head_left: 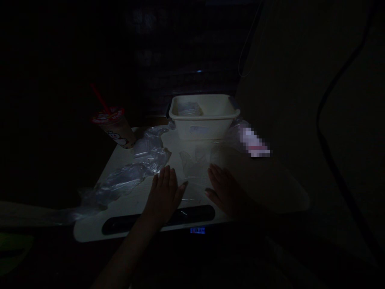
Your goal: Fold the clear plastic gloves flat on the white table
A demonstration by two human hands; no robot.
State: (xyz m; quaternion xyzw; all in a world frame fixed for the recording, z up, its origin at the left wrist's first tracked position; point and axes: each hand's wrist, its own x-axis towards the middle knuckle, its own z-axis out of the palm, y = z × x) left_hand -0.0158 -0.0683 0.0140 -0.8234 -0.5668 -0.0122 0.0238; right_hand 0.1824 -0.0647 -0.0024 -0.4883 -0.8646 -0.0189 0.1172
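My left hand (164, 192) lies open and palm down on the white table (132, 212), fingers stretched forward and thumb out to the right. To the right, my right hand (224, 186) is also open and flat, partly lost in shadow. Neither hand holds anything. Between and just beyond them lies a thin clear plastic bag (195, 166), spread on the table. Several crumpled clear plastic bags (126, 176) run along the table's left side, close to my left fingertips. Behind the flat bag stands a cream plastic basket (204, 126) with some clear plastic inside.
A drink cup (118, 132) with a red lid and red straw stands at the back left. A blurred pinkish-white item (254, 142) lies right of the basket. A dark slot (192, 214) runs along the table's front edge. A dark cable (323, 132) hangs at right. The room is very dim.
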